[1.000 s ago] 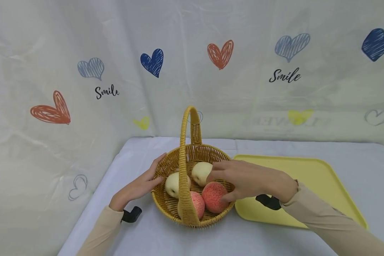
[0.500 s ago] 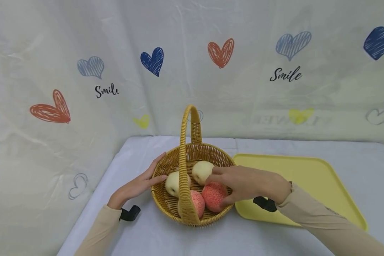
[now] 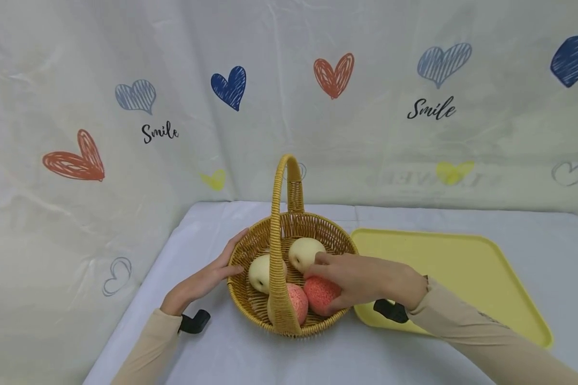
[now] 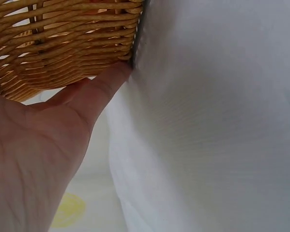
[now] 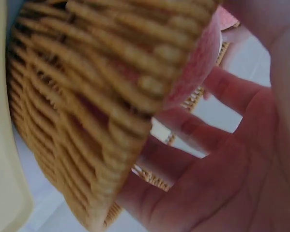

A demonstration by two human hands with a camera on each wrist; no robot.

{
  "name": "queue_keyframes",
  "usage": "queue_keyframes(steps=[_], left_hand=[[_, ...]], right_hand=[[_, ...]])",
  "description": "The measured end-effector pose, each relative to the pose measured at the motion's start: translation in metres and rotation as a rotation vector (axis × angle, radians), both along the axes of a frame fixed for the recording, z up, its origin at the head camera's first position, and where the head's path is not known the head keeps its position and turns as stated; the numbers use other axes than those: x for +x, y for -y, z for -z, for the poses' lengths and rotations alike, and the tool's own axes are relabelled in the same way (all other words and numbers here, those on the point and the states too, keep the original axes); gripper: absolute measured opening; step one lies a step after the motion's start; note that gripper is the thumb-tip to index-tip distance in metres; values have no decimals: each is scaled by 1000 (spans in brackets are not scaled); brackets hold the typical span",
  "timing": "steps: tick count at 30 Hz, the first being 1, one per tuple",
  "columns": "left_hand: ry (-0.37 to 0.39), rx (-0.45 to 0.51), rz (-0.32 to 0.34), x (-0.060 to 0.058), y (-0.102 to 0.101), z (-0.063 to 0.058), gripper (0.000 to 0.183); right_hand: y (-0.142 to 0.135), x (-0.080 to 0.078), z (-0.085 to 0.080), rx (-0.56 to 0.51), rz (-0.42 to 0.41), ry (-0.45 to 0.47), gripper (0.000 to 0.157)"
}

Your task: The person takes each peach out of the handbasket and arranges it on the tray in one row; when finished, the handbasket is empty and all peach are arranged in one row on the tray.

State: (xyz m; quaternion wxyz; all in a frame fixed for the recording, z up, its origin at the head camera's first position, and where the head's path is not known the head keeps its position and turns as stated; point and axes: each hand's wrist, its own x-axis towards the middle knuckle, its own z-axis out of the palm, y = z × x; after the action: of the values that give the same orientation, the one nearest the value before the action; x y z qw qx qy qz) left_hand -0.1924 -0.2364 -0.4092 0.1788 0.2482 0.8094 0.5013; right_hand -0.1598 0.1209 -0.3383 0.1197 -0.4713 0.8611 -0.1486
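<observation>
"Hands?"
"Right hand (image 3: 366, 275): fingers and thumb round a red fruit (image 3: 320, 297). Left hand (image 3: 207, 278) pinches the basket (image 3: 318, 227) rim, thumb inside."
"Fruit's where?"
"In the basket, near right side, just beside another red fruit (image 3: 299, 305)."
"Axis, nearer hand?"
"Round, no long axis. Right's on it; left's across, beyond the handle (image 3: 276, 240)."

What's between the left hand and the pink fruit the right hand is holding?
The head view shows the wicker basket's rim, a pale yellow fruit, the basket's tall handle, then another pink fruit.
</observation>
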Motion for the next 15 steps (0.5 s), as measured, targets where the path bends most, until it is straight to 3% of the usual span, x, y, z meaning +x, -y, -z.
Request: queue_keyframes(steps=[7,15], left_hand=[[-5,-6,1,1,-1,-2,81],[-9,3,6,1,-1,1,81]], right_hand=[[9,6,6,-42,104,24,59],[7,8,7,-112,135,1,54]])
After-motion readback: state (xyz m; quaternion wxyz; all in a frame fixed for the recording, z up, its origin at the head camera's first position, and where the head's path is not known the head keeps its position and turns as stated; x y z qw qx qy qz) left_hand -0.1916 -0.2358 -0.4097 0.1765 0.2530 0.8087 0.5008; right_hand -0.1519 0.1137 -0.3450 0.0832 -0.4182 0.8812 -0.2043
